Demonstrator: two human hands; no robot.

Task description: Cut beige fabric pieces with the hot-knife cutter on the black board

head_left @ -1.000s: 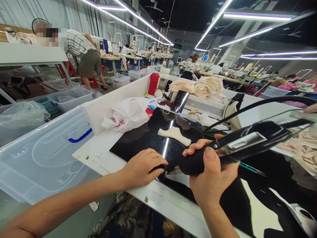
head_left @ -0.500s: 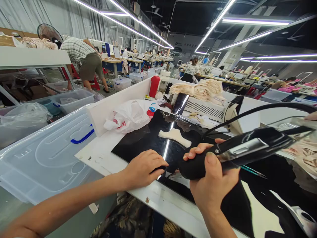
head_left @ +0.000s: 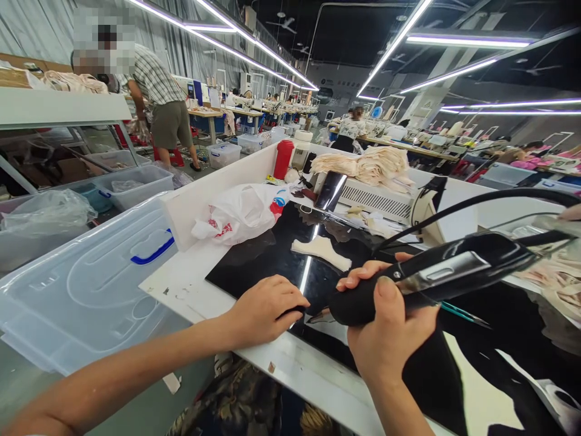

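Note:
My right hand is wrapped around a black hand-held tool with a silver strip, its thumb on top. The tool is raised above the table and points right, toward a clear part at the frame edge. My left hand rests at the table's near edge, fingers curled toward the thumb over something dark that I cannot make out. Beyond both hands, a cream fabric piece lies on the glossy black board. Teal-handled tweezers lie right of my right hand, on black material.
A white plastic bag, a red bottle and stacked cream fabric stand at the back. A black cable arches over the right side. Left of the table is a clear lidded bin. A person stands farther left.
The person at the left has straightened up from a deep bend. My hands and the black tool stay nearly where they were.

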